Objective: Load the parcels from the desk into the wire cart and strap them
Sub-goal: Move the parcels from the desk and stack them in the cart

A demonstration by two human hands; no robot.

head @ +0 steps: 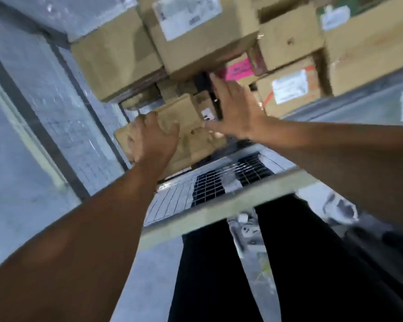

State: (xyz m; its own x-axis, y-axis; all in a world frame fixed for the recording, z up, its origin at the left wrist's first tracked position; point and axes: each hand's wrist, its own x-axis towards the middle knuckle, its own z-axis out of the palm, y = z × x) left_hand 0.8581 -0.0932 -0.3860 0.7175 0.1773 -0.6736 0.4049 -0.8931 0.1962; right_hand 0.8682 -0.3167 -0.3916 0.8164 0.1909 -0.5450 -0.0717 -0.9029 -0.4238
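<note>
Motion-blurred parcel [193, 140] in left hand [149, 140]; labels [289, 86] on boxes [116, 59] unreadable

One wide-angle camera on the person's head looked forward and steeply down, tilted askew, close over the left hand [149, 140] and right hand [233, 112], with the wire cart [209, 187] below and parcels [196, 43] just ahead.

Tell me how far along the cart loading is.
Done: many boxes look stacked in the wire cart. In hand: the left hand grips a flat brown parcel over the cart; the right hand is open beside it. Left: setting it down and strapping; no strap shows.
</note>
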